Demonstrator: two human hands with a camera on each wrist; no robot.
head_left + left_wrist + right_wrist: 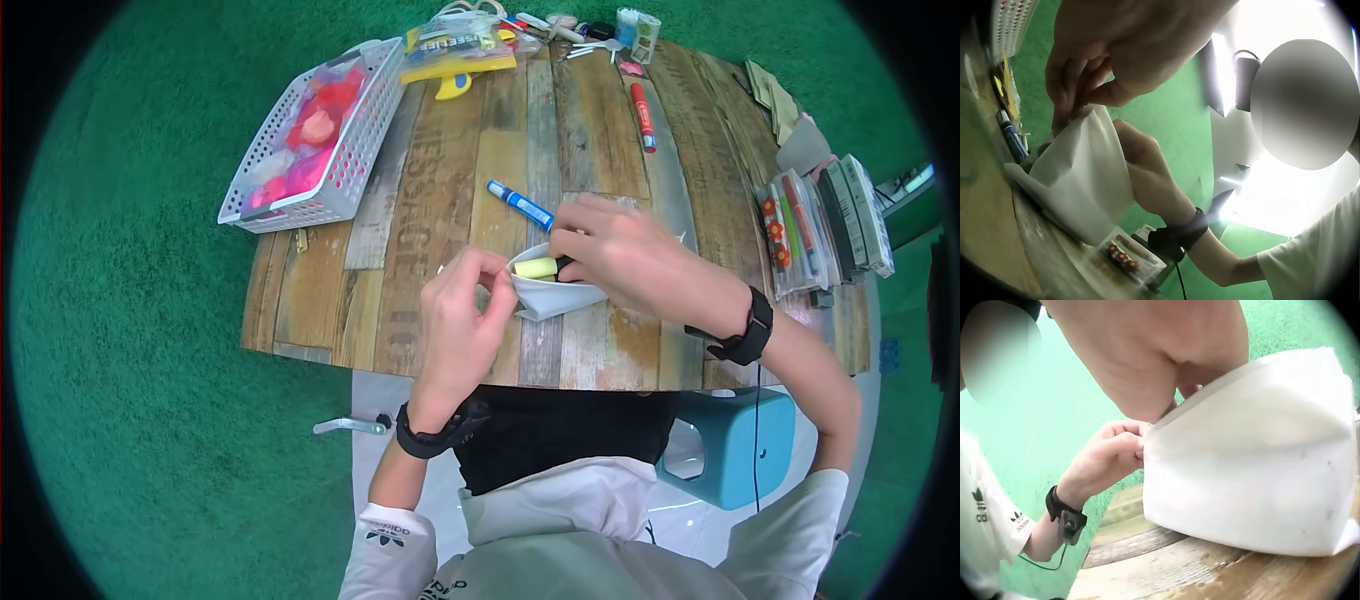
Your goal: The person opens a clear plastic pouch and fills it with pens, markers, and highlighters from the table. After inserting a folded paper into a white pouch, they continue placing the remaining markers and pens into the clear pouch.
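Observation:
A white pouch [560, 297] stands with its mouth open near the table's front edge, in the middle of the head view. My left hand [463, 308] pinches the left end of its rim between thumb and fingers. Inside the mouth lies a pale yellow highlighter [534, 268] with a black end. Over the pouch, my right hand [625, 255] reaches in with bent fingers, its thumb and fingertips at that black end. The pouch wall [1247, 462] hides these fingertips in the right wrist view. Just beyond the pouch lies a blue marker [520, 205].
A red marker [643, 118] lies farther back. At the back left stands a white basket [370, 150] of pink and red items, beside a yellow-edged zip bag [458, 55]. Clear pouches of pens [792, 235] stand at the right edge. A blue stool [735, 445] is below the table.

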